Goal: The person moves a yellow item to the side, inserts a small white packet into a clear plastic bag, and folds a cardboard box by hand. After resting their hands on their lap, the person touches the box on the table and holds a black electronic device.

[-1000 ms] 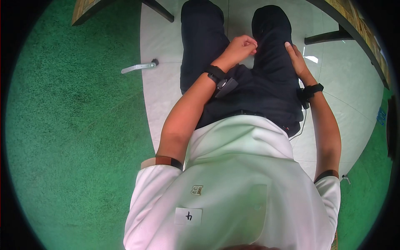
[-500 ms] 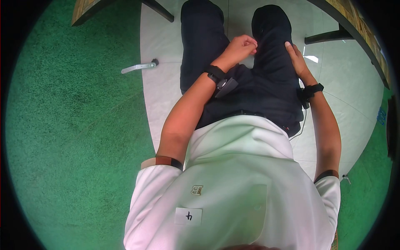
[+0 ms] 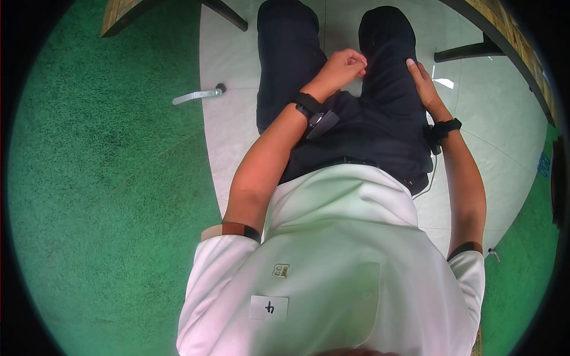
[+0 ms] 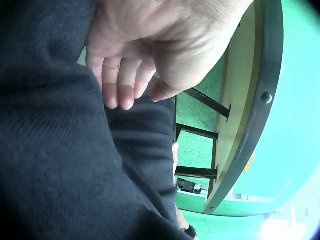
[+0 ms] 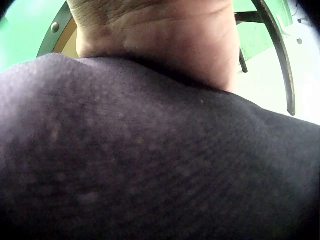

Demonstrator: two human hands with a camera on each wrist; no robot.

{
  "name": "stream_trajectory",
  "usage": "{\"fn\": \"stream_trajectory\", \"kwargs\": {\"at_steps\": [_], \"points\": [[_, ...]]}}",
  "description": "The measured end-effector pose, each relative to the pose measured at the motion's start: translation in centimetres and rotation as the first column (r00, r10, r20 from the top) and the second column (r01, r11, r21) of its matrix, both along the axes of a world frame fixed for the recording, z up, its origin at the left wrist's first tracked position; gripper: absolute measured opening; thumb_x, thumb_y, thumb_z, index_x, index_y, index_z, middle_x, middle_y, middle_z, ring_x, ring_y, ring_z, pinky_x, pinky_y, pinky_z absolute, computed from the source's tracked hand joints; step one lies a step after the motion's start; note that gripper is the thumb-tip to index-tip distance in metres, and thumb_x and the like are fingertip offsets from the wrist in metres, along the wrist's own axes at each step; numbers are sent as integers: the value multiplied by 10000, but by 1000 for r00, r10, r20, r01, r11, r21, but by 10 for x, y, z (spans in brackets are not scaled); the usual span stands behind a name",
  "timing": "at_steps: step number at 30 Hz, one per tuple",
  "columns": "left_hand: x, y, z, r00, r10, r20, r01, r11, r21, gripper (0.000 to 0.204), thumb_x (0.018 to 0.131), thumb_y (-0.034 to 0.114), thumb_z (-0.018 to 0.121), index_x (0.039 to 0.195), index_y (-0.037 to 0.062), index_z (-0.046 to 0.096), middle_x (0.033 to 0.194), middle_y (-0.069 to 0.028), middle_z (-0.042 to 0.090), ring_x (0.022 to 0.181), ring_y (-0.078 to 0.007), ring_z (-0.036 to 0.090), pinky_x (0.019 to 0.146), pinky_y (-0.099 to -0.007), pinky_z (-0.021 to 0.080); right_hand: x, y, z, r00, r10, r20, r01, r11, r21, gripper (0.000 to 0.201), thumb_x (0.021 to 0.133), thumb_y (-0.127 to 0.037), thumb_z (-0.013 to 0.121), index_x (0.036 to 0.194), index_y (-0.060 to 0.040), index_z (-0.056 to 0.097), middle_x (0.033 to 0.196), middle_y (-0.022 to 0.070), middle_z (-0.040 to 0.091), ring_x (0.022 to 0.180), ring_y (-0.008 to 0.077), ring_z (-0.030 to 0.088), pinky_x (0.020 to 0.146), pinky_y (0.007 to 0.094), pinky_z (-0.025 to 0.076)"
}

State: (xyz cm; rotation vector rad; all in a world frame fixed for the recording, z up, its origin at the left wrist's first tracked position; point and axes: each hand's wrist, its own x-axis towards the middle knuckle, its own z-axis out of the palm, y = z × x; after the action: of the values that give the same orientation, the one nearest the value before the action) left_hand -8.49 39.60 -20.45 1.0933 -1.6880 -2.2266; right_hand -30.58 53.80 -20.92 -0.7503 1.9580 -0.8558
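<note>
In the head view my left hand (image 3: 344,71) lies over the inner side of the left thigh (image 3: 285,59), its fingers loosely curled around nothing. The left wrist view shows the same hand (image 4: 165,40) hanging with fingers bent down between the dark trouser legs (image 4: 45,140). My right hand (image 3: 425,88) rests along the outer side of the right thigh (image 3: 386,53), thumb on the cloth and the other fingers partly hidden. Seen from the right wrist, the heel of that hand (image 5: 165,40) sits against the dark trouser cloth (image 5: 160,150). Both wrists wear black straps with small devices.
A wooden table edge (image 3: 513,41) curves along the upper right, with a dark leg (image 3: 466,53) below. Another wooden edge (image 3: 126,15) shows at the upper left. A metal lever (image 3: 199,96) lies where the green carpet (image 3: 107,178) meets the pale tile (image 3: 228,118).
</note>
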Motion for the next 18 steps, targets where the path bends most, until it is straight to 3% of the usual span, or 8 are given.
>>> {"fn": "stream_trajectory", "kwargs": {"at_steps": [18], "points": [[-1, -1, -1, 1000, 0, -3, 0, 1000, -5, 265, 950, 145, 580, 1151, -24, 620, 958, -93, 681, 909, -163, 660, 828, -292, 523, -9, 4, -17, 999, -6, 33, 6, 1000, -12, 809, 967, -647, 431, 1357, 56, 510, 1325, 247, 582, 1281, 328, 522, 1093, 349, 351]]}}
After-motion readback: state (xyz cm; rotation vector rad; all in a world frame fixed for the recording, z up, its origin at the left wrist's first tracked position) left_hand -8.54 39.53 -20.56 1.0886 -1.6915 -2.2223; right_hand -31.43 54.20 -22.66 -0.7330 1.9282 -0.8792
